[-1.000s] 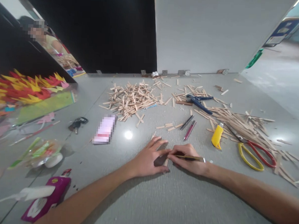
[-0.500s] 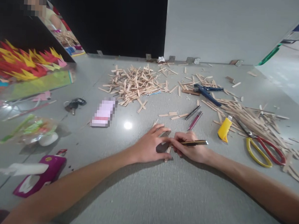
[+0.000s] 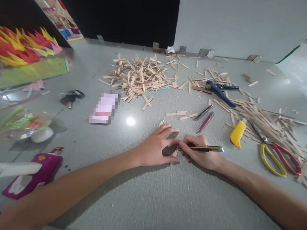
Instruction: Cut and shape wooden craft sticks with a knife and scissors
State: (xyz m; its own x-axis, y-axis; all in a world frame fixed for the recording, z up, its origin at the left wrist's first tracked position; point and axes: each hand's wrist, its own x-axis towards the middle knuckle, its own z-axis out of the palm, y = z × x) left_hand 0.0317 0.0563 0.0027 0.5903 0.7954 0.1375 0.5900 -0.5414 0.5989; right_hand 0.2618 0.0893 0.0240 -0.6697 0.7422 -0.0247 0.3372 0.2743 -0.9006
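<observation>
Near the middle of the table my left hand point(image 3: 155, 147) lies arched, thumb and fingers apart, its fingertips holding a short wooden craft stick point(image 3: 176, 152) down against the surface. The stick is mostly hidden under the fingers. Close against those fingertips, my right hand point(image 3: 199, 151) is closed in a writing grip around a slim black-and-gold pen-like tool point(image 3: 208, 149) with a shiny silver end. Its working tip is covered by the fingers. Just beyond lie a dark pen-like tool point(image 3: 203, 112), a slim purple case point(image 3: 205, 122) and a few loose craft sticks point(image 3: 176, 114).
A heap of craft sticks point(image 3: 138, 77) lies at the back. On the right are a blue-handled cutter point(image 3: 222, 93), a yellow utility knife point(image 3: 238, 133), scissors point(image 3: 271, 146) and more sticks point(image 3: 270, 120). Leftward lie a phone point(image 3: 104, 107), keys point(image 3: 69, 98) and a purple pouch point(image 3: 33, 177).
The camera view has shifted slightly, so the table things sit a little higher and spread outward. Both hands keep nearly the same pose, and the pen-like tool stays in my right hand.
</observation>
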